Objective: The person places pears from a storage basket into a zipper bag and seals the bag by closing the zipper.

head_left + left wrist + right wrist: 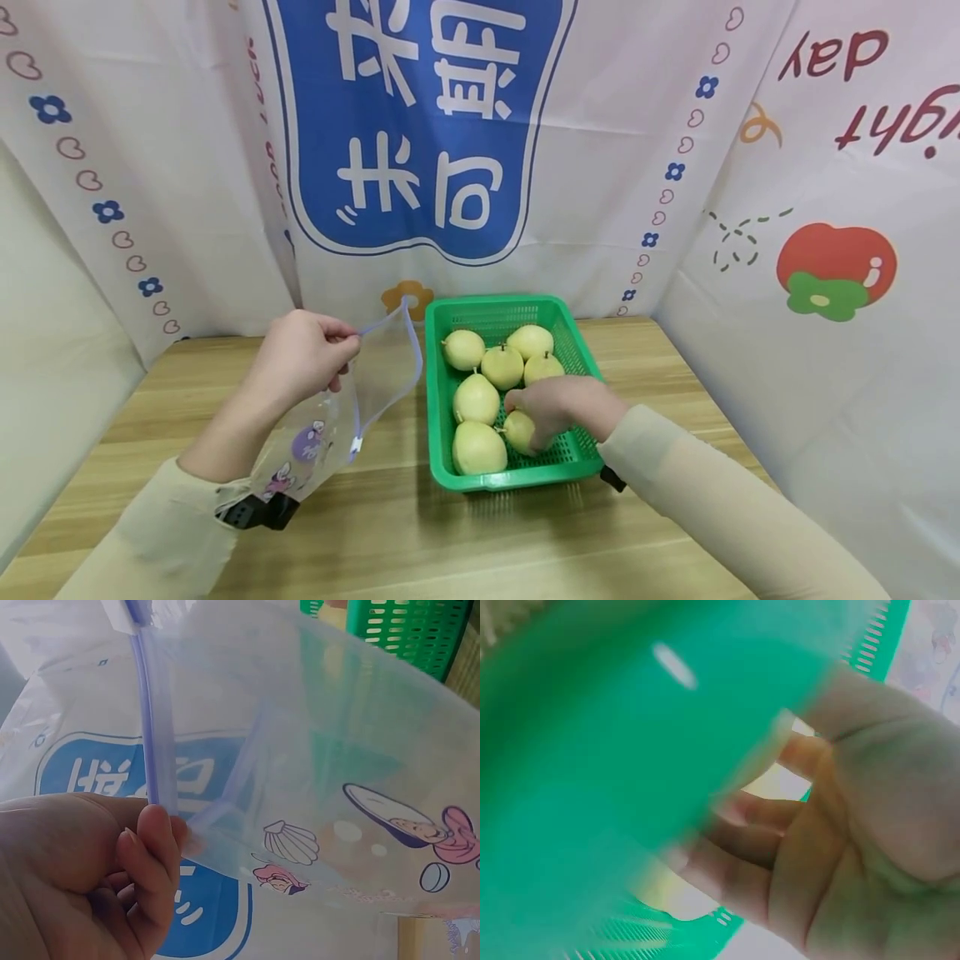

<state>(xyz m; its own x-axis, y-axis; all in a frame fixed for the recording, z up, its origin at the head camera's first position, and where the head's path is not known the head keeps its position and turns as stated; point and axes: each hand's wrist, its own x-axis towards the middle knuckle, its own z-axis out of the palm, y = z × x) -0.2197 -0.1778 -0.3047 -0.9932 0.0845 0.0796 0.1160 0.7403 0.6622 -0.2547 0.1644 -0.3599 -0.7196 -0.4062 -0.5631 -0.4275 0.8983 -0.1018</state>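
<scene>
A pale printed cloth hangs behind, bearing a blue panel with white characters. In front lies the wood-grained surface. A green slotted basket stands on it, toward the back. Just left of the basket is the clear zip bag, its mouth gaping and small cartoons printed on its side. The left hand pinches the bag at its lilac-edged mouth — that grip is drawn tight. The right hand reaches down into the basket, its grip curled about one pear near the front; blurred green hides much of this in the right wrist view. Six other pears lie along the basket's left side and back. A white slider sits at the zip's near end.
</scene>
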